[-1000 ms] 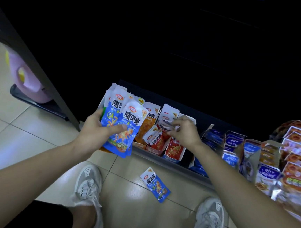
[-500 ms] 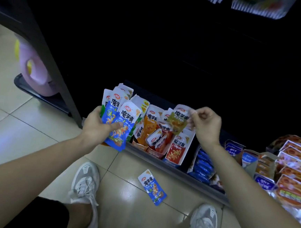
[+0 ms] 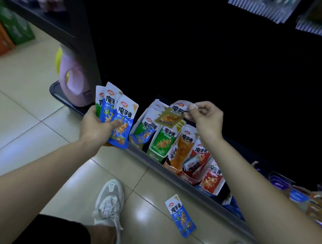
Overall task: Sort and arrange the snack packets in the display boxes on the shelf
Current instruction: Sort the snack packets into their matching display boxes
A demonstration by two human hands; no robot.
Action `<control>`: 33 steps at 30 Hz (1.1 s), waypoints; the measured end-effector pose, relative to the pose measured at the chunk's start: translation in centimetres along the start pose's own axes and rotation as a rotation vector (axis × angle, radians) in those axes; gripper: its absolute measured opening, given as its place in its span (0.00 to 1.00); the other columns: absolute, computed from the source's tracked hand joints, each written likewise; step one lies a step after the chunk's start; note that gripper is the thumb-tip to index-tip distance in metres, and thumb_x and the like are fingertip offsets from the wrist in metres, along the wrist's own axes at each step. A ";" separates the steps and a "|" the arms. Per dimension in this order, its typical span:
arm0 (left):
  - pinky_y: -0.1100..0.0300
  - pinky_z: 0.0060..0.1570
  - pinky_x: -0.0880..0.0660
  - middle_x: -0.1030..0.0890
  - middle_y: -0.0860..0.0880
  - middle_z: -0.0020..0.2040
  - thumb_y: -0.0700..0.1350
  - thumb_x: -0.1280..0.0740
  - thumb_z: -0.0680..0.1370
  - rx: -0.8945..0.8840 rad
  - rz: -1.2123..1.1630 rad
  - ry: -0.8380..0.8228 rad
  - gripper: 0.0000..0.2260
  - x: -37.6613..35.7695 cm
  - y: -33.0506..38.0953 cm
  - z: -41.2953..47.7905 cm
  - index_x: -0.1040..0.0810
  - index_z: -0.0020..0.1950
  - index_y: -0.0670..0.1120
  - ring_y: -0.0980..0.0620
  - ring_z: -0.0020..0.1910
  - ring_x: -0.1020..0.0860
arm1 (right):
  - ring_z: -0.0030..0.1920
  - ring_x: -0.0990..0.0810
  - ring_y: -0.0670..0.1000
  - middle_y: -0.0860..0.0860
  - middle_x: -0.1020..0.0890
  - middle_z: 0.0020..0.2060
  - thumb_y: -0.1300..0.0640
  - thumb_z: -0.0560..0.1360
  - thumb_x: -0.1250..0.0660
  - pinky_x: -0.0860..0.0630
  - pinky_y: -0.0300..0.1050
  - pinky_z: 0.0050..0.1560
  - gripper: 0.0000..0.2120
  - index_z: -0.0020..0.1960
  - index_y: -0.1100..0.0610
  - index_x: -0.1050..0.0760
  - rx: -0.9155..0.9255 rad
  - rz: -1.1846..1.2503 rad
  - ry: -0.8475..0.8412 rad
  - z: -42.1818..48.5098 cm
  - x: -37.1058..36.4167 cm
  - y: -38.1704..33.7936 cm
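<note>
The right hand (image 3: 205,118) pinches a gold packet (image 3: 169,118) by its top edge, thumb against forefinger. The packet hangs to the left of and below that hand, its long axis tilted, just above the green packets (image 3: 163,141) in the boxes (image 3: 188,178) on the shelf (image 3: 152,165). The left hand (image 3: 95,127) grips a fan of blue packets (image 3: 121,124) left of the boxes. The right hand is nearer the boxes, so the drop is probably straight down.

Light: dim; shelf interior (image 3: 201,57) near black
Glare: soft sheen on floor tiles (image 3: 144,213)
Blur: upper-left corner smeared
</note>
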State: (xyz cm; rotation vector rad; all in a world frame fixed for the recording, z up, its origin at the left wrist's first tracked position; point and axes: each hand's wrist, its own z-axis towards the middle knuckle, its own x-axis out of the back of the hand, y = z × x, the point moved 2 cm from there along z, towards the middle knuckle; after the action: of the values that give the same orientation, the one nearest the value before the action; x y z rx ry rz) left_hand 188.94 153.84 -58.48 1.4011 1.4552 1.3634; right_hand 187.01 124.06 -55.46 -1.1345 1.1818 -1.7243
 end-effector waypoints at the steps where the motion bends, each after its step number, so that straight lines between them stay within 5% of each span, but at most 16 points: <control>1: 0.45 0.51 0.18 0.16 0.55 0.47 0.38 0.20 0.70 -0.011 0.015 -0.016 0.18 0.2 -0.3 0.1 0.25 0.51 0.52 0.51 0.46 0.16 | 0.47 0.17 0.51 0.59 0.21 0.46 0.64 0.82 0.36 0.21 0.42 0.54 0.06 0.56 0.66 0.26 -0.003 0.005 -0.016 0.4 -1.0 0.4; 7: 0.43 0.51 0.18 0.14 0.56 0.47 0.43 0.19 0.69 -0.041 0.093 -0.044 0.18 0.9 -1.7 0.6 0.24 0.50 0.55 0.51 0.46 0.15 | 0.52 0.19 0.61 0.64 0.21 0.49 0.65 0.82 0.37 0.22 0.47 0.57 0.02 0.53 0.61 0.26 0.042 -0.048 -0.142 2.3 -5.8 2.2; 11: 0.42 0.50 0.18 0.14 0.56 0.46 0.45 0.18 0.67 -0.033 0.077 -0.057 0.19 1.0 -2.0 0.8 0.23 0.51 0.55 0.51 0.46 0.15 | 0.54 0.21 0.59 0.59 0.21 0.51 0.61 0.82 0.35 0.24 0.55 0.58 0.03 0.54 0.57 0.25 -0.077 -0.173 -0.254 2.8 -7.9 5.1; 17: 0.42 0.46 0.17 0.13 0.52 0.49 0.41 0.19 0.69 0.015 0.005 -0.121 0.19 0.5 -2.1 0.3 0.23 0.54 0.51 0.49 0.47 0.14 | 0.74 0.32 0.56 0.57 0.31 0.73 0.61 0.81 0.35 0.32 0.55 0.72 0.24 0.76 0.59 0.37 -0.306 -0.137 -0.421 2.0 -8.2 5.8; 22: 0.46 0.36 0.16 0.13 0.47 0.50 0.37 0.23 0.73 0.121 -0.142 -0.244 0.17 -0.7 -1.0 -1.7 0.23 0.58 0.46 0.46 0.45 0.13 | 0.58 0.19 0.52 0.52 0.22 0.62 0.59 0.79 0.32 0.20 0.49 0.59 0.23 0.72 0.57 0.31 -0.339 0.118 -0.246 -1.9 -6.0 2.9; 28: 0.47 0.48 0.17 0.14 0.43 0.55 0.35 0.26 0.75 0.168 -0.170 -0.534 0.20 -4.0 -1.3 -6.0 0.24 0.64 0.45 0.43 0.51 0.14 | 0.56 0.16 0.55 0.53 0.17 0.58 0.50 0.73 0.29 0.19 0.54 0.55 0.24 0.67 0.53 0.28 -0.578 0.426 -0.308 -8.9 -5.4 0.7; 33: 0.50 0.53 0.18 0.16 0.42 0.59 0.35 0.27 0.76 0.162 -0.084 -0.738 0.22 -7.2 -2.4 -10.7 0.27 0.68 0.48 0.42 0.57 0.17 | 0.57 0.17 0.60 0.57 0.17 0.58 0.61 0.80 0.35 0.20 0.60 0.57 0.15 0.66 0.55 0.27 -0.631 0.664 -0.201 -12.4 -3.3 1.7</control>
State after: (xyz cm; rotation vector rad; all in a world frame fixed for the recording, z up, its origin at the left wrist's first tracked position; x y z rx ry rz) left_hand 179.48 144.86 -59.89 1.6793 1.1114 0.5671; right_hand 176.56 130.19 -60.17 -1.0494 1.7781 -0.7343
